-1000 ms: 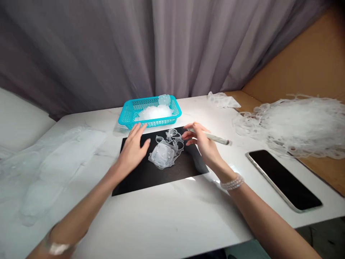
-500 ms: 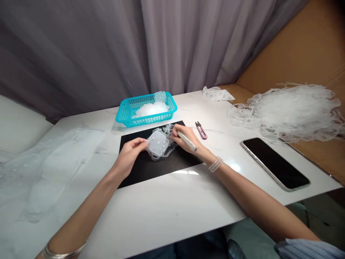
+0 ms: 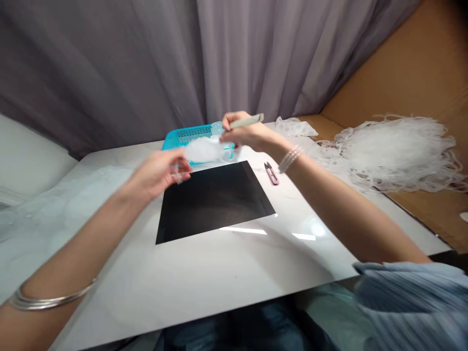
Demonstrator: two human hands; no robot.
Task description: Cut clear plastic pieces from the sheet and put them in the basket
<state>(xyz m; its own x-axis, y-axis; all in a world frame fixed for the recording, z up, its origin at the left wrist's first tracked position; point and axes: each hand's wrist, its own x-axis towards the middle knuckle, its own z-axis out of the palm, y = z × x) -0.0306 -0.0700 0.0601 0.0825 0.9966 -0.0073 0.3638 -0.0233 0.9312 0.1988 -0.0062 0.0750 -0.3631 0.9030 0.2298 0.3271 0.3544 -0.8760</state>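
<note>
Both hands are raised above the far edge of a black mat [image 3: 214, 201] on the white table. A translucent plastic piece [image 3: 204, 149], blurred by motion, stretches between them. My left hand [image 3: 157, 171] pinches its left end. My right hand [image 3: 243, 131] grips its right end and also holds a pale pen-like tool [image 3: 246, 121] that points right. Behind the hands stands a turquoise basket [image 3: 183, 135], mostly hidden, with white plastic bits in it.
Small pink snips [image 3: 271, 173] lie right of the mat. A big tangle of clear plastic trimmings [image 3: 395, 151] sits on brown cardboard at right. Clear plastic sheets [image 3: 44, 204] cover the table's left side. A grey curtain hangs behind.
Both hands lifted the plastic piece off the black mat and carried it up and back toward the basket. The mat is bare now. The phone has left the view.
</note>
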